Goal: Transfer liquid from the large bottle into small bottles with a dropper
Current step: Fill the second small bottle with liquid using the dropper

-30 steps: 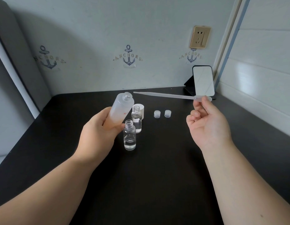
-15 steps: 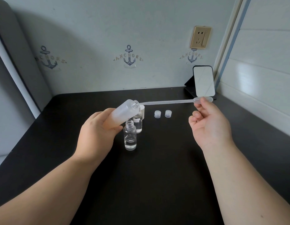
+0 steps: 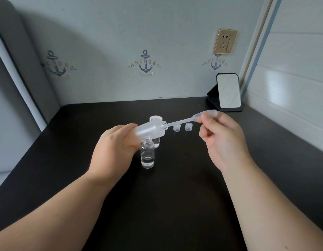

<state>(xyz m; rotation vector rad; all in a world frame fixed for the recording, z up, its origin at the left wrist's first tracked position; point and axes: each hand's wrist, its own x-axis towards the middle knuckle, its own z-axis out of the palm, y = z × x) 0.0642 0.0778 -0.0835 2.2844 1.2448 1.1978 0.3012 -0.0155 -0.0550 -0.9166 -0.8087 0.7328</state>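
Observation:
My left hand grips the large frosted bottle, tilted with its open mouth pointing right. My right hand pinches the bulb of a clear plastic dropper; the dropper's thin stem reaches into the bottle's mouth. A small clear bottle stands open on the black table just below the large bottle, with a little liquid at its bottom. A second small bottle stands behind it, mostly hidden by the large bottle.
Two small clear caps lie behind the dropper. A wider white cap sits behind the bottles. A mirror on a black stand stands at the back right corner. Walls close the table at back and right.
The large bottle has tilted further toward horizontal. My right hand moved left and the dropper's tip went from outside the mouth to inside the bottle.

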